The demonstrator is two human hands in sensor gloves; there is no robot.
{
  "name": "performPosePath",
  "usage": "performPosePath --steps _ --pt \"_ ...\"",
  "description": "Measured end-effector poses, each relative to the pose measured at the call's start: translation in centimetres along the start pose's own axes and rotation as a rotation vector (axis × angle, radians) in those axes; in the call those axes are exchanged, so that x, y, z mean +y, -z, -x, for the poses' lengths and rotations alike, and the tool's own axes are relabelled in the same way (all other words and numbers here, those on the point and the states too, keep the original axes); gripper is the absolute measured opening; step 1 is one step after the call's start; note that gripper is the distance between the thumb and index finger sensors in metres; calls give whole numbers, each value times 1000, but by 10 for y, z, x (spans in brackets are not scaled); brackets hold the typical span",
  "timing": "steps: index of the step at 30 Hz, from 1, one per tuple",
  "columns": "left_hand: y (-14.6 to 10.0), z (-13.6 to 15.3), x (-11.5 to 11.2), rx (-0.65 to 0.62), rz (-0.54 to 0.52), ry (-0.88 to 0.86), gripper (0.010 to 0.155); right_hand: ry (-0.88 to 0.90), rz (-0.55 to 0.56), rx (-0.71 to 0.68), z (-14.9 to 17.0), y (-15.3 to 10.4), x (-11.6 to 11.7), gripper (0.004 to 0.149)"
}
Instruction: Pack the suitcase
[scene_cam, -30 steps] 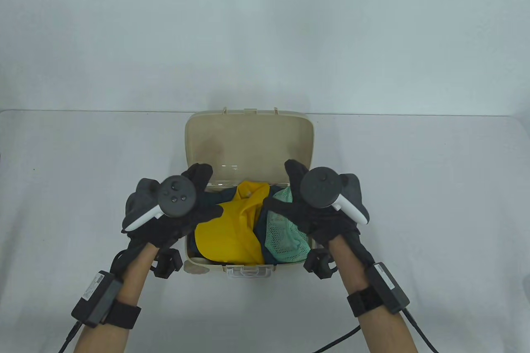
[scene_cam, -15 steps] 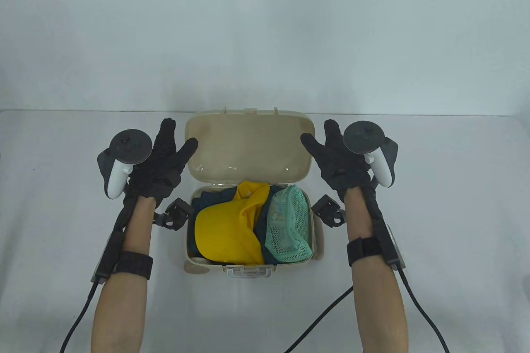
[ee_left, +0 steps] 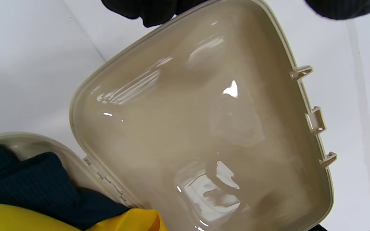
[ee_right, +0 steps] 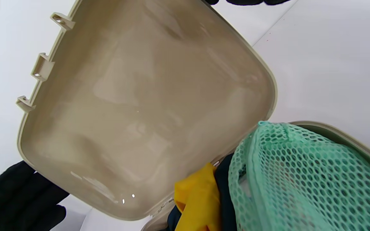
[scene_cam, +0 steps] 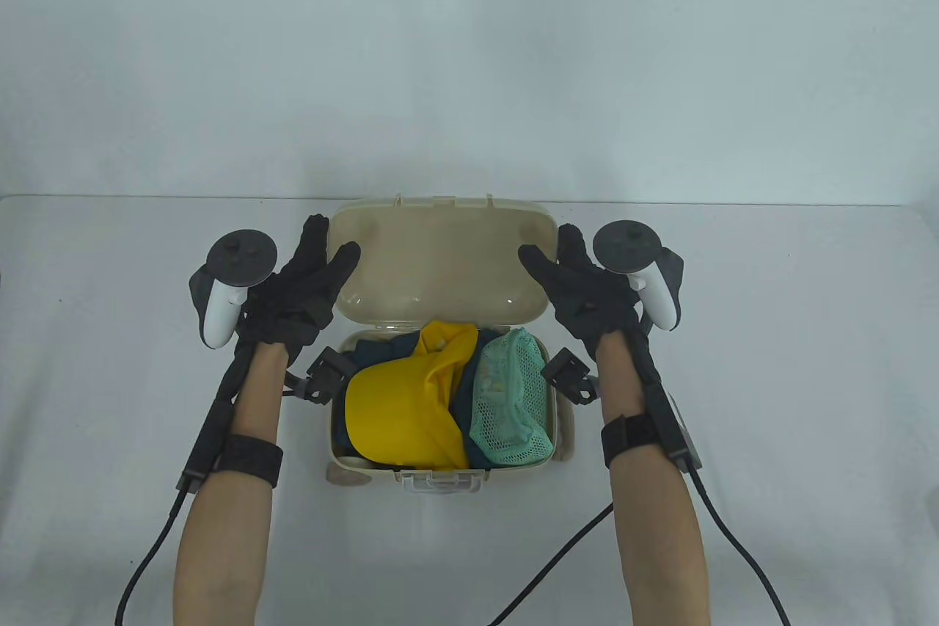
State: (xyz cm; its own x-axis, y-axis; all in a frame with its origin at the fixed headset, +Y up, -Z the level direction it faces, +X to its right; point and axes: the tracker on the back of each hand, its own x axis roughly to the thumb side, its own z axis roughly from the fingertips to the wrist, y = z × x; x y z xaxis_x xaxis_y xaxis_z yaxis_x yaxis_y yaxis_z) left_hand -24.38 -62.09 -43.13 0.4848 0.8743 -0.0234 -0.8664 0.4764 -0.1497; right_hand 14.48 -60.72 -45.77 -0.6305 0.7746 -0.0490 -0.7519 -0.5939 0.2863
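Both hands at the raised lid of a packed suitcase

The beige suitcase (scene_cam: 440, 428) sits mid-table, its lid (scene_cam: 440, 259) upright. The left hand (scene_cam: 293, 296) and right hand (scene_cam: 587, 292), fingers spread, flank the lid's edges, thumbs over its inner face. Inside lie a yellow cap (scene_cam: 403, 409), dark clothing (ee_left: 27, 186) and a green mesh bag (scene_cam: 510, 398).

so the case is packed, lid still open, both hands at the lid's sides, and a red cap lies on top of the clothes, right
Not quite: the cap is yellow, not red, as the table view shows. The rest holds: the case is packed, its lid stands open, and the left hand and right hand are at the lid's sides.
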Motion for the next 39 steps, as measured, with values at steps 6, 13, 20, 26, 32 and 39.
performPosePath --steps 6,13,20,26,32,39 --pt "-36 -1 1 -54 45 65 93 -58 -33 -71 3 -35 1 100" --pt "-86 15 -5 -93 136 27 92 -110 -92 -138 21 -83 13 100" --pt "-105 31 -27 -12 248 155 95 -156 -177 -118 42 -108 43 100" --pt "-105 41 -49 30 299 276 96 -202 -199 -65 58 -106 57 99" --pt "-101 50 -65 63 324 287 96 -242 -194 -11 69 -97 66 99" --pt "-98 57 -75 83 337 318 95 -302 -179 14 76 -90 76 99"
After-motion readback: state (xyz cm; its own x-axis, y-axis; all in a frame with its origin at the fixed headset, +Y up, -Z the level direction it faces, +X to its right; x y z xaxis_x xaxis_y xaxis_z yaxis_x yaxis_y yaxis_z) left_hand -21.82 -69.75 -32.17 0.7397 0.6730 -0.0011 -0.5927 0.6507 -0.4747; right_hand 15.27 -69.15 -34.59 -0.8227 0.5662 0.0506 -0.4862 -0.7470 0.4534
